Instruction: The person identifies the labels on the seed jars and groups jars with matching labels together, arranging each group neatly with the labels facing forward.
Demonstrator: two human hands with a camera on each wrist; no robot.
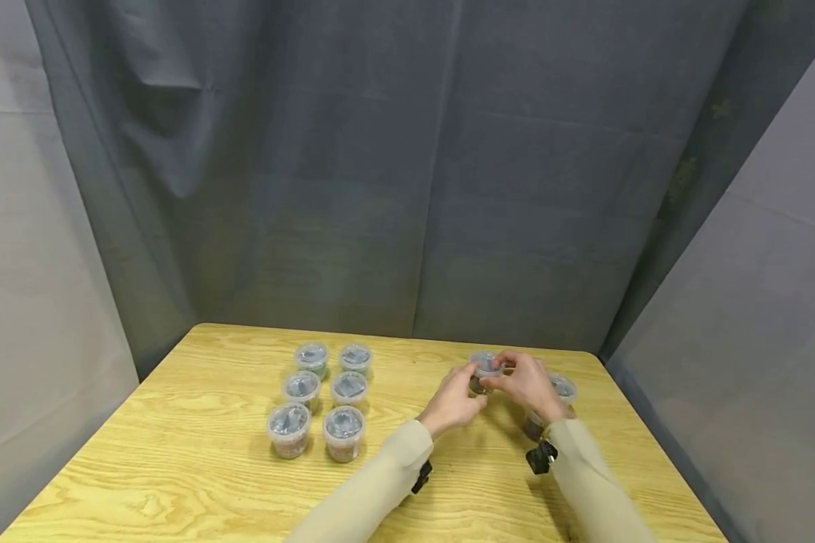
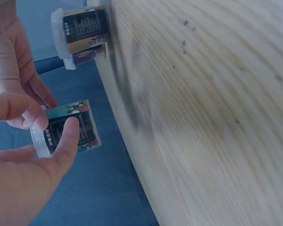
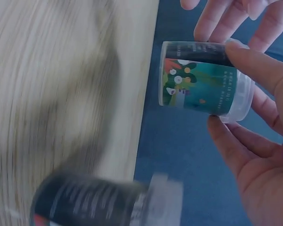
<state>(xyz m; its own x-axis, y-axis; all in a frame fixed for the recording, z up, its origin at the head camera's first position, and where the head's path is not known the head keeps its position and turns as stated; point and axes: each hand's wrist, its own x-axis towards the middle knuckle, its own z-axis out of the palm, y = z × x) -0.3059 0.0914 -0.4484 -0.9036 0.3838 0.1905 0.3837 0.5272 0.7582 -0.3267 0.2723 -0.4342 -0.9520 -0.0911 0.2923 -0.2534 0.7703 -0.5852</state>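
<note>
Toward the back right of the table, both hands are at one small clear tub (image 1: pixel 481 386) with a pale translucent lid. The right hand (image 1: pixel 526 385) grips it near the lid, thumb and fingers on opposite sides in the right wrist view. From the other side, the left hand (image 1: pixel 453 401) holds it between thumb and fingers. The tub's green-and-black printed label (image 3: pixel 198 87) faces the right wrist camera. In the left wrist view the left thumb (image 2: pixel 68 136) lies along the label. Its base stands a little off the table edge in both wrist views.
Two more lidded tubs, a back one (image 1: pixel 562 386) and a front one (image 1: pixel 533 427), stand by the right wrist, partly hidden. At left, several similar tubs (image 1: pixel 344 424) form two columns. The wooden table (image 1: pixel 197 452) backs onto a dark curtain (image 1: pixel 326 188); pale panels flank it.
</note>
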